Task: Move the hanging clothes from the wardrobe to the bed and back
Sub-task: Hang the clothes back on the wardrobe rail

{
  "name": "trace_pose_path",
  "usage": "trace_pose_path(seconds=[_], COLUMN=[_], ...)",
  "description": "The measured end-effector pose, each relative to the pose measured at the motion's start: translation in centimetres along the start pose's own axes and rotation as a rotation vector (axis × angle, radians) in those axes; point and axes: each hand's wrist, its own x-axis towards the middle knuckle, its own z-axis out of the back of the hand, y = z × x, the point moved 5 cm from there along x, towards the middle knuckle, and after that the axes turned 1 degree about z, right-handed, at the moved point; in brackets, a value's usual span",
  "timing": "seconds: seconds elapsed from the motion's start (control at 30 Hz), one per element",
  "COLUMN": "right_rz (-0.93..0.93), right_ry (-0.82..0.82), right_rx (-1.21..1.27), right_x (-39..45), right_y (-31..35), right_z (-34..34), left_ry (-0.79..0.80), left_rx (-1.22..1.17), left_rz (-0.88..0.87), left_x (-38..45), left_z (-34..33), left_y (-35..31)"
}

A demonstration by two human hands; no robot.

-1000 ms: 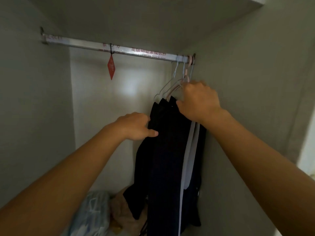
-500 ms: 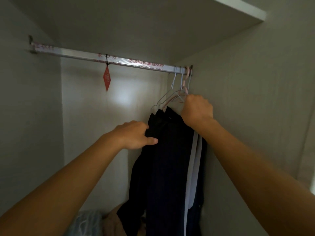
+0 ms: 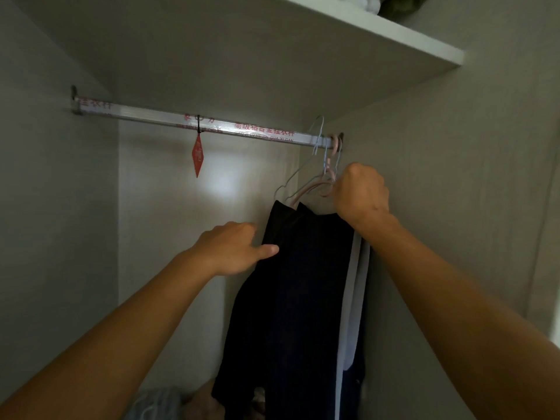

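1. Fingers of the right hand [image 3: 362,192] curl round the necks of the hangers [image 3: 315,184] just under the rail, a narrow grip closed on them.
2. The left hand [image 3: 233,248] pinches the left edge of the dark clothes [image 3: 297,283], thumb lying across the cloth, fingers tucked behind it.
3. The clothes hang at the right end of the wardrobe, close to its right wall, with a pale strip of garment [image 3: 353,298] showing along their right side.
4. The hanger hooks sit over the rail [image 3: 151,115] at its far right end; one wire hook [image 3: 318,131] stands tilted above it.
5. A red tag [image 3: 198,154] dangles from the middle of the rail.
6. A white shelf [image 3: 394,34] runs overhead, and bundled things [image 3: 169,403] lie at the wardrobe bottom, too dim to tell.
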Motion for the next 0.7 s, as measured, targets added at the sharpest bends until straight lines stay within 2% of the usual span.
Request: trace_pose_path(seconds=[0.3, 0.47, 0.7], right_rz=[0.051, 0.092, 0.141], right_ry=[-0.059, -0.065, -0.118], right_rx=[0.030, -0.067, -0.092], right_x=[-2.5, -5.4, -10.0], right_y=[-2.2, -4.3, -6.9], right_z=[3.0, 4.7, 7.8], left_ry=[-0.110, -0.239, -0.208], left_rx=[-0.046, -0.161, -0.279], left_rz=[0.008, -0.011, -0.007], left_x=[-0.2, -0.2, -1.3], left_z=[0.3, 0.2, -1.7], left_y=[-2.9, -5.0, -6.9])
